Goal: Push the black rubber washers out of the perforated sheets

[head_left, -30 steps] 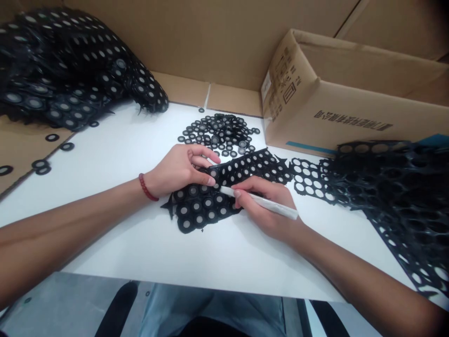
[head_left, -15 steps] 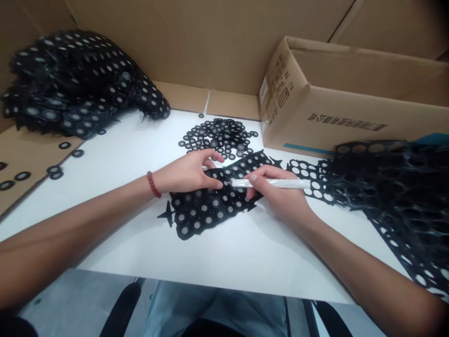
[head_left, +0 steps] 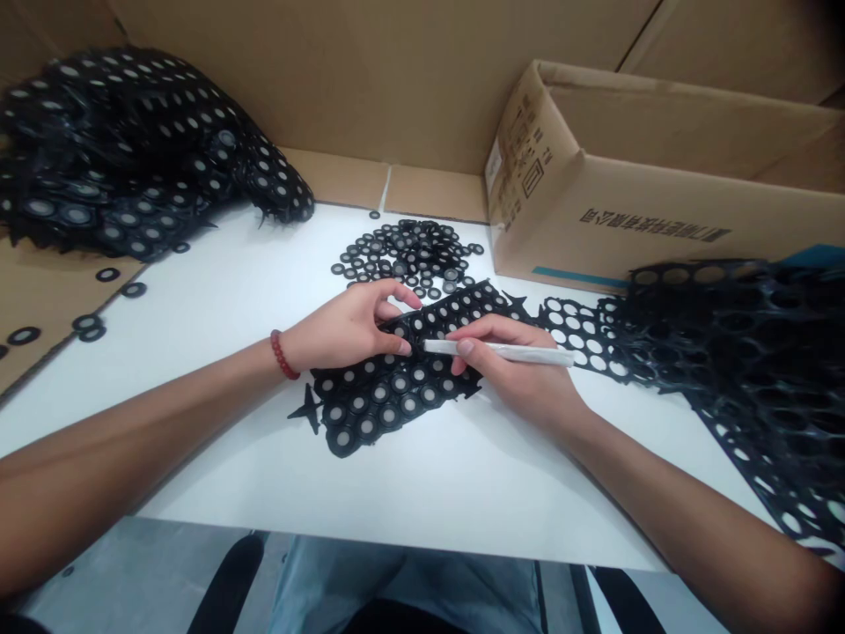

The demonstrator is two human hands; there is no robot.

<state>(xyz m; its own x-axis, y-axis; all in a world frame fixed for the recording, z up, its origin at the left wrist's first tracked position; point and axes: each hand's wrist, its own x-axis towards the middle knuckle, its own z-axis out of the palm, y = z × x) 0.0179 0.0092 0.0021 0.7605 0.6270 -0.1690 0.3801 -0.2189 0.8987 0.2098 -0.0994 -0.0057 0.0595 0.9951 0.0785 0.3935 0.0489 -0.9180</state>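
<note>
Black rubber sheet [head_left: 389,387] flat on white desk [head_left: 409,480], studded with grey-centred rings. Left hand [head_left: 343,326] fingers pressed on sheet; right hand [head_left: 521,370] fingers pinching white stick [head_left: 502,352].

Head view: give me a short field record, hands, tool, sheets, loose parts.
left hand: fingers pressing down on the black sheet
right hand: grips white stick tool, tip on the sheet
black sheet: flat on white table, rings with grey centres in it
loose rings: pile behind the hands
emptied sheets: heap at right
full sheets: heap at far left
cardboard box: right rear
</note>
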